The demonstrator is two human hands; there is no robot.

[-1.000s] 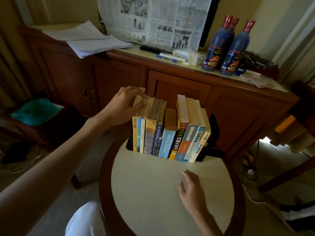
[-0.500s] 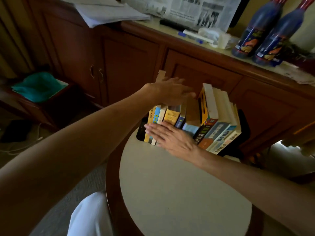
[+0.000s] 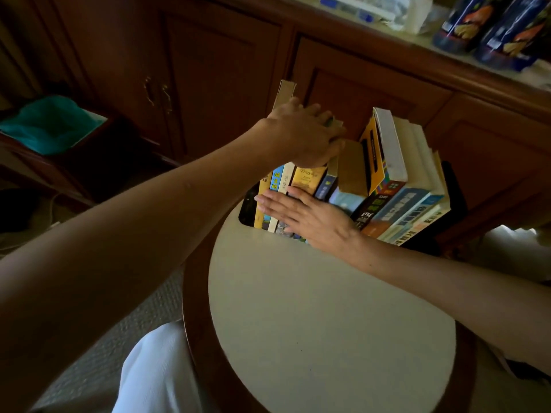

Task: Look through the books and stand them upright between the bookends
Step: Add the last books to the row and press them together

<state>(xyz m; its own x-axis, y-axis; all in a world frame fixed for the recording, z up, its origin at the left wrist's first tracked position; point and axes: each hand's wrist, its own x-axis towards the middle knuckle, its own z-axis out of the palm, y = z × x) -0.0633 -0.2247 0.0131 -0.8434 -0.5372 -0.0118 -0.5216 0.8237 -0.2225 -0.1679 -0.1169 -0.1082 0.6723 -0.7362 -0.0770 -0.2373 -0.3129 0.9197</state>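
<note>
Books (image 3: 384,192): upright on counter (image 3: 328,308) between black bookends (row leans). We lay right hand (image 3: 307,217) flat against spines; left hand (image 3: 304,135) grips one top. Next, we judge: draw it out.

Bare table (image 3: 328,323) before the books (image 3: 396,198); cabinet (image 3: 357,93) close behind them

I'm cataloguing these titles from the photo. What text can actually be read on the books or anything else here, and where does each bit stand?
"Troyka", or close to it: faint, at the top of the golden-brown book.
"西": a large white character on the dark spine; the smaller characters above it are blurred.
Yellow characters on the light blue spine: unreadable.
The other spines and the bottle labels: too blurred to read.
</note>
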